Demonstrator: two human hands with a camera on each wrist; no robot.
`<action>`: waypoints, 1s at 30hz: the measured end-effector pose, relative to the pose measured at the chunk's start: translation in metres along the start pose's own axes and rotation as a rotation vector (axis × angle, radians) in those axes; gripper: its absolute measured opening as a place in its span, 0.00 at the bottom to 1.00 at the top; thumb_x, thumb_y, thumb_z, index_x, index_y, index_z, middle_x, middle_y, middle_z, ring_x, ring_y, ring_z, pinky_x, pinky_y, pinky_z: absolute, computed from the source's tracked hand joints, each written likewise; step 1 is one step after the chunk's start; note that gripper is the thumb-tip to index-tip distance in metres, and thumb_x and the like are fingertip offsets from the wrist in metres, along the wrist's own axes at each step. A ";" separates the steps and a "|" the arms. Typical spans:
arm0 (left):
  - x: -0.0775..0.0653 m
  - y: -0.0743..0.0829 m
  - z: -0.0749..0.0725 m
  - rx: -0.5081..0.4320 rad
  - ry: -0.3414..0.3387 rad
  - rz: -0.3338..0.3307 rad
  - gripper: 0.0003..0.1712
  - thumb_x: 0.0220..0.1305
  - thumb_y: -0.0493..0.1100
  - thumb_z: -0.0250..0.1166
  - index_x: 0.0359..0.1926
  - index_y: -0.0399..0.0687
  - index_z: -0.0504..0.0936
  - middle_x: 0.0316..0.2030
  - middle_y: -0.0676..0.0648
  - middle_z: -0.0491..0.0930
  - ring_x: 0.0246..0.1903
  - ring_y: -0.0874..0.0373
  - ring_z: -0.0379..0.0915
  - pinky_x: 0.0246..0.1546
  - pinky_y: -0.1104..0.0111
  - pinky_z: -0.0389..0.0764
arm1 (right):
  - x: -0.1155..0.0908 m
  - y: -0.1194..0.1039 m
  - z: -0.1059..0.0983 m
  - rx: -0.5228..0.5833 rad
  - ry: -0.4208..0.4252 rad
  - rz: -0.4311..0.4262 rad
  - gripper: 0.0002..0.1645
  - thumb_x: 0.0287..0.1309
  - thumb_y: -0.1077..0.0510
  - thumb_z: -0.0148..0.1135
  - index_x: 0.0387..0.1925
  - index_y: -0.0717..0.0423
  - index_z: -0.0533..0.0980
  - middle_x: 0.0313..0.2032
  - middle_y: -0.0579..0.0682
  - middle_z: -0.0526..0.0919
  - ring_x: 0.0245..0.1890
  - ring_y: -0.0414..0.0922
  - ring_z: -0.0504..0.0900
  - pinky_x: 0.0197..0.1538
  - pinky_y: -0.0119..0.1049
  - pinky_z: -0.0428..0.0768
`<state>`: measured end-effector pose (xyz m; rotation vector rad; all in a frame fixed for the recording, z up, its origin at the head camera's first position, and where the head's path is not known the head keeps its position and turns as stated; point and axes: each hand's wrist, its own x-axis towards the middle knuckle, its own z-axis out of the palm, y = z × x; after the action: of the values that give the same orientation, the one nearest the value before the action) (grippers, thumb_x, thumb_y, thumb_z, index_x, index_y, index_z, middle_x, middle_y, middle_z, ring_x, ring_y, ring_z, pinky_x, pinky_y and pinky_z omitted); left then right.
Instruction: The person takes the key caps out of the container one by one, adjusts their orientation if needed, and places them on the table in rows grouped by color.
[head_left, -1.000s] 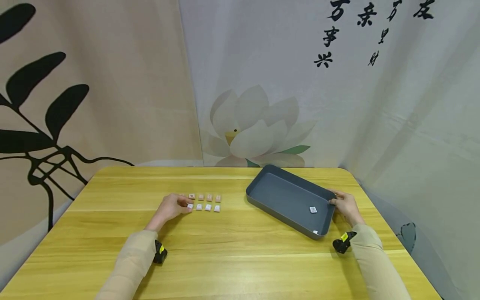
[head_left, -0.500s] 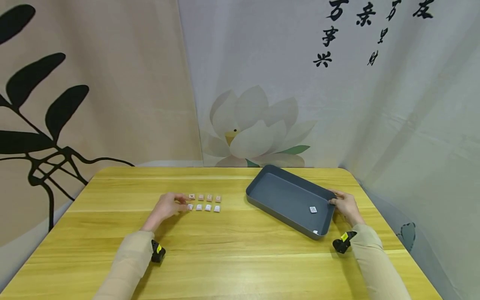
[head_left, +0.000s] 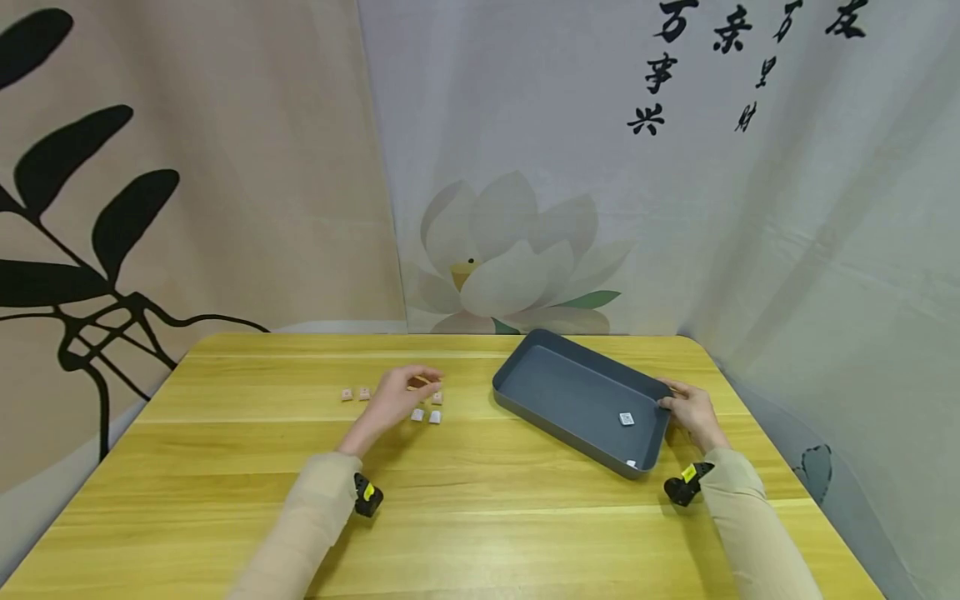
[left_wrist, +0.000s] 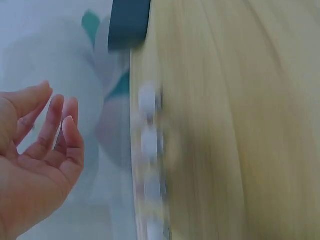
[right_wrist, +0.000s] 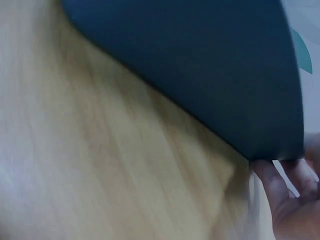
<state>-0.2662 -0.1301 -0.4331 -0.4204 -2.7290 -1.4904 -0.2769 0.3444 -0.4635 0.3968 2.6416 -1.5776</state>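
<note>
My left hand (head_left: 401, 396) hovers over the right part of two rows of small keycap-like square pieces. Its fingers are loosely bent, with a gap between thumb and fingertips and nothing held, as the left wrist view shows. Pinkish pieces (head_left: 364, 393) form the back row; white ones (head_left: 435, 417) the front row, some hidden by the hand. On the right, my right hand (head_left: 690, 412) grips the right corner of a dark grey tray (head_left: 555, 383), thumb at the rim and fingers outside. Inside the tray lie a white piece (head_left: 626, 419) with dark markings and another (head_left: 631, 464) by the near wall.
The wooden table (head_left: 480, 517) runs back to a printed curtain (head_left: 517, 125). The tray sits at an angle near the table's far right. A black wrist camera (head_left: 367, 495) is strapped to the left forearm, another (head_left: 686, 485) to the right.
My left hand has moved right along the rows, from their left end to their right end, uncovering pinkish pieces at the left. The right hand and tray have stayed put.
</note>
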 end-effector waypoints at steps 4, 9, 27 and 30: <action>0.009 0.017 0.031 -0.055 -0.055 0.029 0.12 0.65 0.42 0.62 0.48 0.46 0.83 0.47 0.45 0.83 0.44 0.53 0.78 0.40 0.68 0.80 | 0.000 0.000 0.000 0.021 -0.004 0.017 0.31 0.65 0.65 0.50 0.69 0.60 0.61 0.62 0.70 0.67 0.31 0.31 0.81 0.34 0.28 0.81; 0.018 0.038 0.069 -0.068 -0.150 0.117 0.11 0.66 0.42 0.61 0.48 0.49 0.84 0.47 0.46 0.83 0.43 0.54 0.78 0.39 0.69 0.80 | 0.002 -0.003 -0.002 0.061 0.017 0.015 0.29 0.66 0.62 0.52 0.68 0.60 0.63 0.62 0.68 0.69 0.17 0.30 0.71 0.24 0.28 0.73; 0.033 0.097 0.172 0.104 -0.330 0.385 0.14 0.69 0.42 0.57 0.51 0.46 0.83 0.47 0.51 0.84 0.48 0.62 0.79 0.50 0.77 0.76 | 0.004 -0.003 -0.011 0.244 -0.019 0.109 0.32 0.65 0.58 0.56 0.68 0.61 0.61 0.69 0.65 0.59 0.32 0.24 0.80 0.42 0.23 0.81; 0.035 0.102 0.187 0.159 -0.392 0.405 0.14 0.69 0.43 0.57 0.52 0.48 0.82 0.48 0.52 0.84 0.49 0.64 0.78 0.49 0.78 0.76 | 0.005 -0.002 -0.012 0.271 -0.021 0.125 0.32 0.64 0.58 0.58 0.67 0.61 0.62 0.66 0.61 0.67 0.32 0.26 0.82 0.41 0.24 0.82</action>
<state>-0.2532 0.0854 -0.4466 -1.2868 -2.7573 -1.1787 -0.2809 0.3545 -0.4571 0.5411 2.3399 -1.8901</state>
